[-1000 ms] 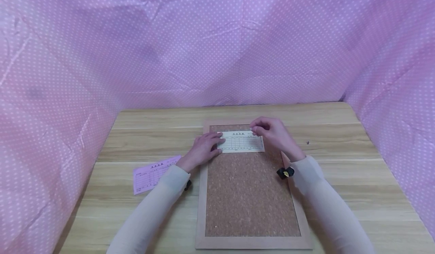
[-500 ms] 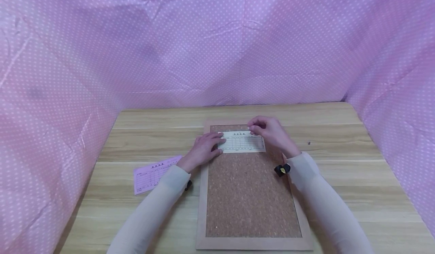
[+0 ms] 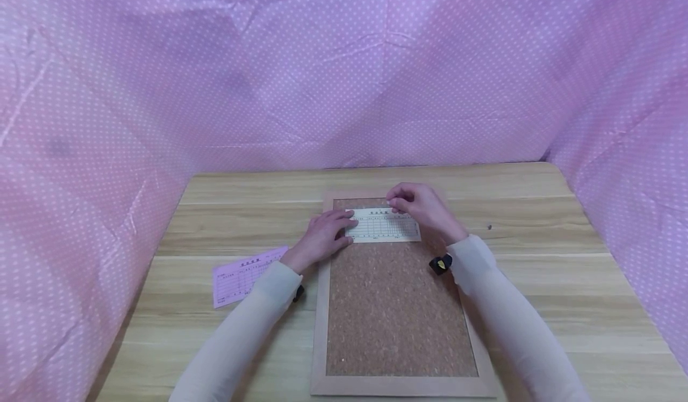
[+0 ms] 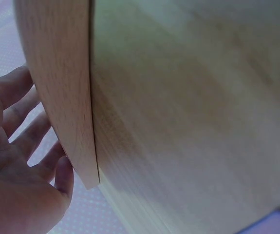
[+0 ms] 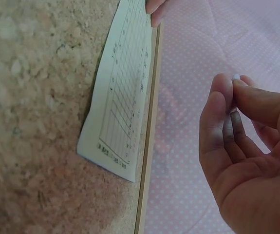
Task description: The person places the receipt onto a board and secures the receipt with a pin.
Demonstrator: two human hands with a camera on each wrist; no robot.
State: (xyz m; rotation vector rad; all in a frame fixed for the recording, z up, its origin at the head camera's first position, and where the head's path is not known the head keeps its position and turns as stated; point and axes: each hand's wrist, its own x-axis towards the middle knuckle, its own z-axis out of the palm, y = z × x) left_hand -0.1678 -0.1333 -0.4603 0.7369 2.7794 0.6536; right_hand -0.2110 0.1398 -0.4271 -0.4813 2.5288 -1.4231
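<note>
Draped workspace, pink dotted cloth [image 3: 344, 91], wooden table [image 3: 570, 276]

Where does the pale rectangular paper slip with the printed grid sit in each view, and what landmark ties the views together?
Head: the pale printed paper slip is just right of and below centre, on the brown cork, with the left hand's fingertips at its left end.
Left wrist: not in the picture.
Right wrist: slip upper, left of centre, slanting.
Shared landmark: the light wooden frame.

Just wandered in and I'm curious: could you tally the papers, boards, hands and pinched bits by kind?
Papers: 2, cream slip, pink slip
Boards: 1, corkboard
Hands: 2, left hand, right hand
Pinched bits: 1, small white piece
Total: 6
</note>
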